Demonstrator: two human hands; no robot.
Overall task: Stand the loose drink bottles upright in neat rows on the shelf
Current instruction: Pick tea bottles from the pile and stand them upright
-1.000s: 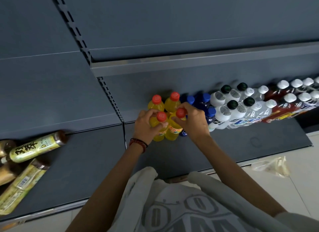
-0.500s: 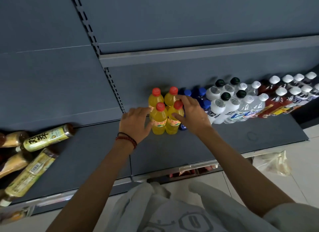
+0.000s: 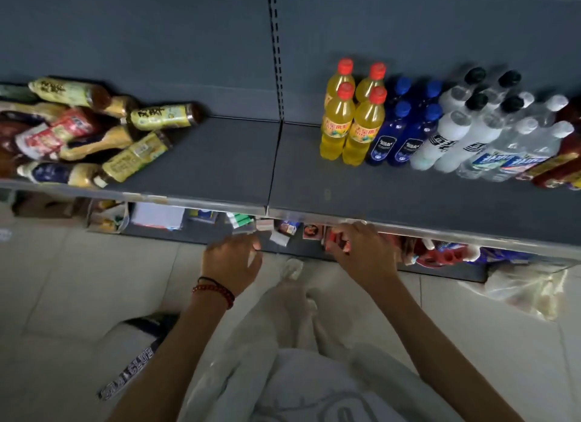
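Observation:
Several yellow drink bottles with red caps stand upright in a two-by-two block on the grey shelf. Blue bottles, white bottles with black caps and clear water bottles stand in rows to their right. At the far left lies a heap of loose tea and sauce bottles on their sides. My left hand and my right hand hang in front of the shelf's front edge, fingers loosely curled, holding nothing.
Dark red bottles continue the rows at the right edge. Below the shelf, a lower level holds small packets and boxes. A crumpled plastic bag lies on the tiled floor at the right. My light clothing fills the bottom of the view.
Both hands have let go of the yellow bottles and pulled back off the shelf to below its front edge. The view has swung left, showing more of the loose heap.

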